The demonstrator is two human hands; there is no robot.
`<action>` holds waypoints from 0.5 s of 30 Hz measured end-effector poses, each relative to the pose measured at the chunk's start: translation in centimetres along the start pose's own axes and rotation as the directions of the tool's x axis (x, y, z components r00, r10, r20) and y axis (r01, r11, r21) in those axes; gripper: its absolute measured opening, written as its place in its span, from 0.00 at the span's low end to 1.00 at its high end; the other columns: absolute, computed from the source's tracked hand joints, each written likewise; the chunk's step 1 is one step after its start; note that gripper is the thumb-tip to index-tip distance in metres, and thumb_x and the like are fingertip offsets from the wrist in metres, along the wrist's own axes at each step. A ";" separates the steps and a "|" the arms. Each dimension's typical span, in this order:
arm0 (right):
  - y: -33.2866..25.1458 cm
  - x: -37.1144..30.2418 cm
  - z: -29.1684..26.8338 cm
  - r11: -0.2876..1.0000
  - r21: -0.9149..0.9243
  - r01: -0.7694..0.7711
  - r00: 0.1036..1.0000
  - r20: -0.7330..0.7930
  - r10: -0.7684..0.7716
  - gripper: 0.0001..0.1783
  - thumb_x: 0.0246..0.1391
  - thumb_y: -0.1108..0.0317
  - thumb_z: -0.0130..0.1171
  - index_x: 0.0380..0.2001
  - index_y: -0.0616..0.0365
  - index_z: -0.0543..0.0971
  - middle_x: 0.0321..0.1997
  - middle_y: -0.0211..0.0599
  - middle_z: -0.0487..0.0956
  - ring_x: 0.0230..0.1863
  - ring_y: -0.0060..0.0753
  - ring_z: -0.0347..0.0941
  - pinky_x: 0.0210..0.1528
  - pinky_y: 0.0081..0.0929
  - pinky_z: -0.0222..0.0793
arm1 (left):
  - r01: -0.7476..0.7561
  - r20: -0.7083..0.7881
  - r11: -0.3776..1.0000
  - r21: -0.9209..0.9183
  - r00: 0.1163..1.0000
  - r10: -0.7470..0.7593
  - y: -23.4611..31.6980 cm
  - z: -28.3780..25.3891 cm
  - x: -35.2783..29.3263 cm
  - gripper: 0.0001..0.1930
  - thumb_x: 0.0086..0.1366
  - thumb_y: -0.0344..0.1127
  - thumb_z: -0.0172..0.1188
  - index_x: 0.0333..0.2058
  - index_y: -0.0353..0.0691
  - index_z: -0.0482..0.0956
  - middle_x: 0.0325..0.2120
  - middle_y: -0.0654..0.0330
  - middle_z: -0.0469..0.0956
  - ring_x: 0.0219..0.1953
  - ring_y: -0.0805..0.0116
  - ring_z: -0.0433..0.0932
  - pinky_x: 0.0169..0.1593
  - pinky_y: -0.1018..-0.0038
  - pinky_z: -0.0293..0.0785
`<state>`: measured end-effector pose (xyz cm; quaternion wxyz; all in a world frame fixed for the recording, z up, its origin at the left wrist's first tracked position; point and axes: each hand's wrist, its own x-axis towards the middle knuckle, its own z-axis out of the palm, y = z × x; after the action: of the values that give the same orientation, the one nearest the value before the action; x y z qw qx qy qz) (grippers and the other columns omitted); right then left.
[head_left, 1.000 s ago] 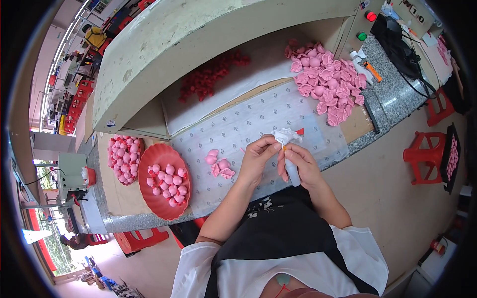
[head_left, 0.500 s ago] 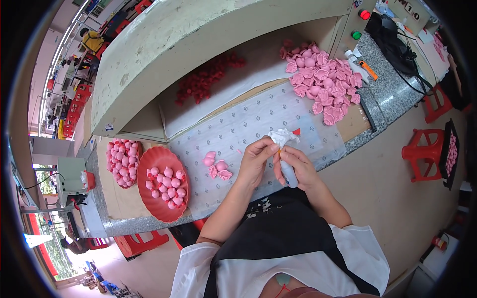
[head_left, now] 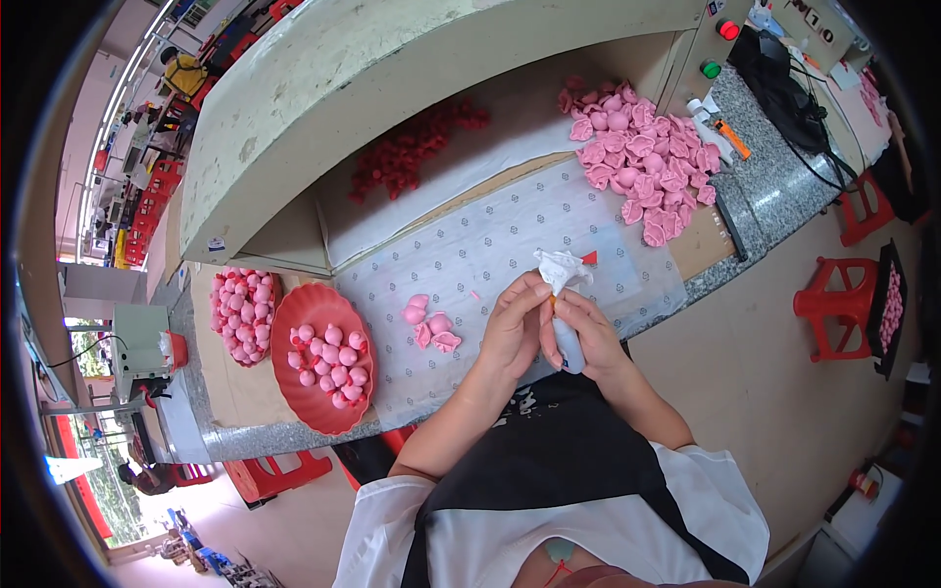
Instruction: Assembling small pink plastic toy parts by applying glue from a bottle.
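We are partway through, we think. A few little pink shapes [head_left: 429,325] lie done on the dotted sheet [head_left: 510,235], near its front edge. A big pile of pink shapes [head_left: 637,162] waits at the bench's far right corner. Our left hand [head_left: 515,328] pinches the tip of a small white bottle [head_left: 567,338]. Our right hand [head_left: 588,338] is wrapped around it. A crumpled white wad [head_left: 562,267] sits on top.

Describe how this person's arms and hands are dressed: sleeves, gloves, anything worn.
Both hands are bare, with no gloves: the left hand and the right hand. No watch, ring or bracelet shows at this size. The forearms are uncovered up to short white sleeves near the shoulders. A black apron covers the front of the white top.
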<state>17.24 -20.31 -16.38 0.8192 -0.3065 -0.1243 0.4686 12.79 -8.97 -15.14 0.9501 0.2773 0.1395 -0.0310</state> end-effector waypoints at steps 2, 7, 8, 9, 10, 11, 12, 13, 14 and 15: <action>0.1 0.0 0.0 1.000 0.021 0.001 1.000 -0.003 -0.001 0.13 0.54 0.63 0.36 0.26 0.61 0.65 0.12 0.35 0.65 0.10 0.23 0.61 0.12 0.16 0.57 | -0.072 -0.068 0.997 0.016 0.995 0.073 -0.5 0.5 0.2 0.05 0.54 0.33 0.51 0.23 0.40 0.68 0.22 0.64 0.70 0.30 0.76 0.69 0.36 0.79 0.64; 1.0 -1.2 -1.0 0.991 0.057 -0.124 0.992 0.025 0.123 0.12 0.54 0.62 0.39 0.25 0.60 0.66 0.14 0.36 0.68 0.12 0.23 0.62 0.18 0.17 0.60 | -0.444 -0.240 0.892 0.087 0.859 0.451 3.1 0.8 3.4 0.05 0.54 0.34 0.51 0.23 0.41 0.68 0.24 0.66 0.70 0.31 0.76 0.67 0.39 0.79 0.60; 0.8 -1.2 -0.9 0.990 0.054 -0.130 0.991 0.028 0.128 0.12 0.54 0.62 0.39 0.25 0.60 0.66 0.14 0.36 0.68 0.12 0.23 0.62 0.18 0.17 0.60 | -0.449 -0.244 0.890 0.086 0.856 0.455 4.2 1.0 4.1 0.05 0.54 0.34 0.51 0.23 0.41 0.68 0.24 0.66 0.70 0.31 0.76 0.67 0.39 0.79 0.60; 0.3 -1.3 -0.8 0.997 0.047 -0.067 0.997 -0.021 0.068 0.12 0.54 0.62 0.39 0.25 0.60 0.66 0.17 0.36 0.68 0.16 0.23 0.63 0.21 0.18 0.61 | -0.392 -0.246 0.904 0.169 0.872 0.424 5.0 1.3 4.7 0.04 0.53 0.32 0.52 0.23 0.41 0.68 0.24 0.66 0.69 0.31 0.76 0.67 0.38 0.80 0.61; 0.1 -1.4 -0.7 0.999 0.039 -0.001 0.998 -0.069 0.004 0.12 0.53 0.62 0.39 0.25 0.60 0.66 0.20 0.35 0.68 0.19 0.23 0.64 0.25 0.19 0.62 | -0.330 -0.251 0.910 0.252 0.886 0.391 5.7 1.4 5.3 0.04 0.52 0.31 0.54 0.23 0.41 0.68 0.24 0.67 0.69 0.30 0.76 0.67 0.37 0.80 0.61; -0.2 -1.4 -0.8 0.999 0.036 -0.001 0.997 -0.071 0.004 0.12 0.53 0.62 0.39 0.25 0.60 0.66 0.20 0.35 0.68 0.19 0.23 0.64 0.25 0.19 0.62 | -0.330 -0.250 0.910 0.250 0.886 0.390 5.7 0.5 6.1 0.04 0.52 0.31 0.54 0.23 0.41 0.68 0.24 0.67 0.69 0.30 0.76 0.67 0.37 0.80 0.61; -0.5 -1.2 -0.8 0.999 0.025 0.045 0.994 -0.096 -0.043 0.12 0.53 0.63 0.40 0.26 0.61 0.67 0.23 0.35 0.68 0.23 0.23 0.64 0.28 0.20 0.62 | -0.256 -0.197 0.792 0.554 0.884 0.423 5.6 -1.1 7.0 0.05 0.50 0.30 0.55 0.26 0.41 0.68 0.26 0.65 0.69 0.31 0.77 0.67 0.38 0.81 0.61; -0.9 -1.1 -1.0 0.995 0.011 0.100 0.987 -0.130 -0.098 0.12 0.53 0.63 0.40 0.26 0.61 0.68 0.26 0.34 0.68 0.27 0.23 0.64 0.31 0.20 0.62 | -0.166 -0.129 0.582 0.796 0.893 0.431 5.6 -1.4 7.8 0.09 0.49 0.29 0.57 0.30 0.41 0.68 0.27 0.64 0.69 0.32 0.79 0.67 0.38 0.83 0.61; -1.1 -1.1 -1.1 0.993 0.003 0.114 0.984 -0.138 -0.113 0.12 0.53 0.63 0.40 0.26 0.61 0.68 0.26 0.34 0.68 0.27 0.23 0.64 0.31 0.20 0.62 | -0.173 -0.115 0.583 0.794 0.899 0.422 5.3 -1.6 7.8 0.09 0.49 0.29 0.57 0.30 0.41 0.68 0.27 0.64 0.69 0.32 0.79 0.67 0.38 0.83 0.61; -1.4 -1.2 -1.5 0.983 -0.037 0.182 0.970 -0.158 -0.186 0.12 0.53 0.64 0.41 0.27 0.62 0.69 0.27 0.33 0.67 0.29 0.23 0.63 0.31 0.20 0.62 | -0.174 -0.025 0.345 0.922 0.865 0.502 4.4 -1.2 7.3 0.11 0.48 0.27 0.57 0.32 0.40 0.67 0.27 0.65 0.68 0.31 0.79 0.67 0.37 0.83 0.62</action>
<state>18.35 -22.41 -16.60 0.8630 -0.3393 -0.0910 0.3630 20.10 -4.51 -15.86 0.6026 0.7633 0.1841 0.1427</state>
